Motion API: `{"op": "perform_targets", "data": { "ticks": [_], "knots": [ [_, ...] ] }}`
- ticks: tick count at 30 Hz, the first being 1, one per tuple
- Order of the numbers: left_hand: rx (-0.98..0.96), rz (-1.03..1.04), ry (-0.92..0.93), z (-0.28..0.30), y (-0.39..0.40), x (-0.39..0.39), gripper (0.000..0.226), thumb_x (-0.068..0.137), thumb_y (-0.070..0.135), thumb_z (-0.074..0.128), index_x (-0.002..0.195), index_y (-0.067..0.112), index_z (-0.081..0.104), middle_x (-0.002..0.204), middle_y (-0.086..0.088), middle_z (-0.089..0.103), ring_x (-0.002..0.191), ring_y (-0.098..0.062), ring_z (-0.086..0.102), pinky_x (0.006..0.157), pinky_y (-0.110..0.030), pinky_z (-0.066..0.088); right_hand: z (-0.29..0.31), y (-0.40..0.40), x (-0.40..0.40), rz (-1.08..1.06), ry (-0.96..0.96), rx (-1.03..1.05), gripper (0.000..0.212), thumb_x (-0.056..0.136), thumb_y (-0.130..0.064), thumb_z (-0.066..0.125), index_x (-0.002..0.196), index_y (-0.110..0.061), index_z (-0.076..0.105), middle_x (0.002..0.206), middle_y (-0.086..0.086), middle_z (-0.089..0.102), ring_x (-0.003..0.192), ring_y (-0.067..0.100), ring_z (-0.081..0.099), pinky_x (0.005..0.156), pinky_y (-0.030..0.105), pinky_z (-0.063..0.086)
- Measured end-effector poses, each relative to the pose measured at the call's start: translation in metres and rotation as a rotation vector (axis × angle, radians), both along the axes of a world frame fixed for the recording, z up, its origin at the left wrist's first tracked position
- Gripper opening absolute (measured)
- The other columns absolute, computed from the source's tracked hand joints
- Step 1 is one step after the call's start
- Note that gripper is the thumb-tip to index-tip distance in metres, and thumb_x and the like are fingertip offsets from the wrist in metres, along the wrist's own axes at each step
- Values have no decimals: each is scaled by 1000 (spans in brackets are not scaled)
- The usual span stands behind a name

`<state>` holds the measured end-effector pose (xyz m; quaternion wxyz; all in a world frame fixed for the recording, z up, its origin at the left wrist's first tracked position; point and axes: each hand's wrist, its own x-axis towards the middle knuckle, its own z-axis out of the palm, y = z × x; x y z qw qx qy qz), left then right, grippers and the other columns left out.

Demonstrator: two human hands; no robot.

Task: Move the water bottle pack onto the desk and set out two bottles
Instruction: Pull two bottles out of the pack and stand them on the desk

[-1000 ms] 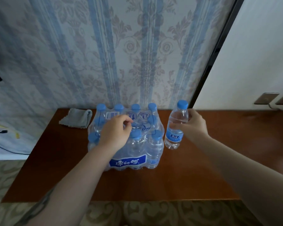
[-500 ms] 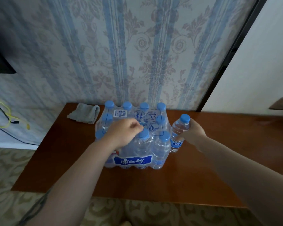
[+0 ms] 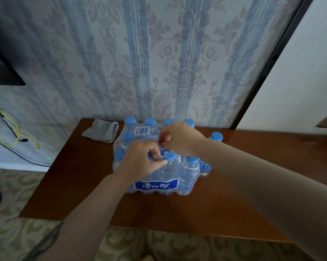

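A shrink-wrapped water bottle pack [image 3: 157, 185] with blue caps and a blue label stands on the brown wooden desk [image 3: 234, 204]. Both hands are on top of it. My left hand [image 3: 140, 159] pinches the clear plastic wrap near the front middle caps. My right hand [image 3: 179, 137] pinches the wrap just behind that, fingers closed on the film. One loose bottle [image 3: 214, 140] with a blue cap stands upright on the desk right of the pack, partly hidden behind my right forearm.
A folded grey cloth [image 3: 101, 130] lies on the desk's back left corner. Wallpapered wall runs behind the desk. Yellow and black cables [image 3: 12, 132] hang at the left. Patterned carpet lies below the desk's front edge.
My right hand let go of the loose bottle, which now stands beside the pack, and moved onto the pack's top. Both hands now pinch the wrap.
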<state>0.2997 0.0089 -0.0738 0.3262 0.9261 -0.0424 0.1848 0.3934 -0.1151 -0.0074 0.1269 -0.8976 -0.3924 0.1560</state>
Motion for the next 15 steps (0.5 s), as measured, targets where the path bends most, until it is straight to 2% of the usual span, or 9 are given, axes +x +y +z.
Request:
{"op": "perform_targets", "data": {
  "ticks": [1, 3, 4, 7, 11, 13, 15],
  "knots": [
    [14, 17, -22, -2, 0, 0, 30, 62, 12, 87, 60, 19, 58, 54, 13, 56, 50, 8, 50, 57, -4, 41, 1, 2, 2, 11, -7, -46, 8, 86, -26, 61, 87, -23, 69, 85, -4, 68, 83, 18, 61, 63, 29, 51],
    [26, 52, -67, -7, -2, 0, 30, 60, 10, 87, 56, 14, 58, 53, 14, 54, 48, 10, 46, 59, -4, 38, 3, 5, 6, 59, -7, -127, 16, 82, -35, 69, 85, -19, 69, 87, -1, 71, 85, 18, 63, 70, 32, 55],
    [28, 64, -93, -9, -4, 1, 30, 59, 8, 87, 54, 13, 58, 52, 14, 54, 49, 8, 45, 63, -8, 38, 4, 7, 6, 86, -10, -175, 21, 80, -37, 71, 81, -17, 67, 83, -1, 70, 83, 18, 62, 67, 31, 53],
    [19, 72, -103, -12, -6, 2, 29, 58, 5, 84, 52, 12, 57, 53, 15, 52, 51, -2, 46, 63, -32, 45, 2, 10, 6, 104, -80, -301, 32, 78, -38, 69, 65, -19, 47, 66, -3, 52, 71, 18, 52, 51, 27, 37],
    [42, 24, 16, -7, 1, 2, 19, 66, 17, 81, 63, 14, 62, 62, 7, 66, 60, -10, 60, 76, -44, 50, -3, 13, 3, 93, -140, -392, 33, 83, -39, 58, 64, -21, 38, 67, -3, 48, 72, 20, 52, 49, 27, 31],
    [149, 27, 30, -6, 4, 1, 20, 71, 28, 78, 70, 16, 62, 67, 6, 65, 67, -12, 59, 82, -43, 47, -7, 15, 4, 89, -146, -394, 32, 85, -45, 56, 75, -17, 47, 68, -4, 48, 77, 21, 54, 54, 29, 34],
    [276, 63, 37, -6, 6, -1, 26, 75, 40, 73, 75, 17, 62, 68, 5, 61, 71, -13, 55, 83, -39, 45, -14, 17, 3, 66, -155, -397, 45, 88, -51, 52, 112, -13, 49, 75, -3, 49, 83, 25, 55, 62, 33, 37]
  ]
}}
